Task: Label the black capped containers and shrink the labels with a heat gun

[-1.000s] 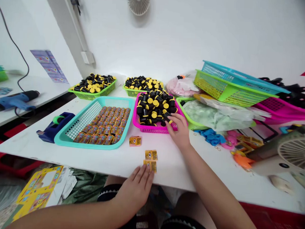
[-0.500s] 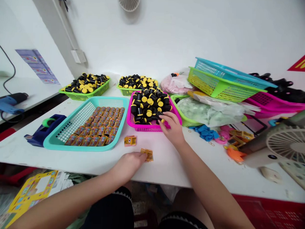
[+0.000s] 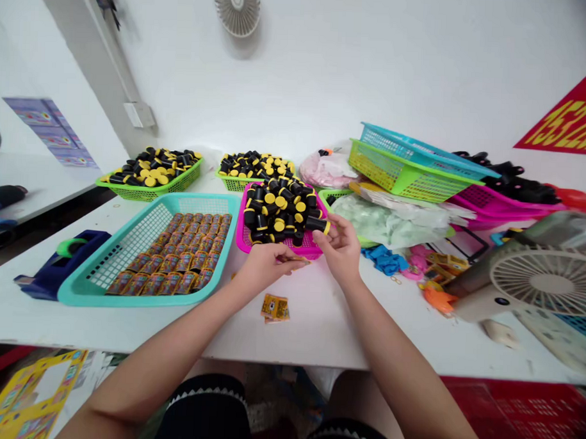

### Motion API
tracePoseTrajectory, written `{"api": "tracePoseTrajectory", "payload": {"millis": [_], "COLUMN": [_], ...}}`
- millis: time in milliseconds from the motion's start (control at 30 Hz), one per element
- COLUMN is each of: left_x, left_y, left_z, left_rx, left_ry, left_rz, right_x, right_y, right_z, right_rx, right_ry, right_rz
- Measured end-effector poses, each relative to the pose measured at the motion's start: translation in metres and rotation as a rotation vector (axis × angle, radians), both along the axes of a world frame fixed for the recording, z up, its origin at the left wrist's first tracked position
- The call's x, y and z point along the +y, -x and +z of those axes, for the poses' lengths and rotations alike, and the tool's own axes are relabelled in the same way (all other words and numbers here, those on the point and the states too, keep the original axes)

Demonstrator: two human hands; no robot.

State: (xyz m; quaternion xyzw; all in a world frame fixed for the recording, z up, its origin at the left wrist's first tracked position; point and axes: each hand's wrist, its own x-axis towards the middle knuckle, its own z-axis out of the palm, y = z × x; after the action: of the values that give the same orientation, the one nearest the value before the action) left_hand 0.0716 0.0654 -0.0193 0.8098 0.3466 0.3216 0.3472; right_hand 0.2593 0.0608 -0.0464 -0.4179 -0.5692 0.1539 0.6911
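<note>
Several rows of wrapped tubs [image 3: 176, 257] look done, left; bare tubs [image 3: 281, 209] remain heaped, far. Right hand [image 3: 344, 250] has fingers round a black tub [image 3: 316, 225] at the pink basket [image 3: 242, 238]; left hand [image 3: 266, 265] pinches a label [image 3: 301, 263].

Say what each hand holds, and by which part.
Left hand: a flat orange printed slip, pinched at one end. Right hand: a black cylinder with a yellow end, gripped near that yellow end.
</note>
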Motion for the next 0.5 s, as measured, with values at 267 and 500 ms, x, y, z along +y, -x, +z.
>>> {"api": "tracePoseTrajectory", "payload": {"millis": [267, 500], "left_x": [0.003, 0.005], "left_y": [0.010, 0.009], "left_z": [-0.037, -0.041], "left_rx": [0.047, 0.090], "left_ry": [-0.100, -0.162], "left_rz": [0.010, 0.000], "right_x": [-0.007, -0.017], "right_y": [-0.012, -0.010], "right_z": [0.007, 0.009], "right_rx": [0.068, -0.013], "right_ry": [0.187, 0.272], "right_rz": [0.261, 0.420]}}
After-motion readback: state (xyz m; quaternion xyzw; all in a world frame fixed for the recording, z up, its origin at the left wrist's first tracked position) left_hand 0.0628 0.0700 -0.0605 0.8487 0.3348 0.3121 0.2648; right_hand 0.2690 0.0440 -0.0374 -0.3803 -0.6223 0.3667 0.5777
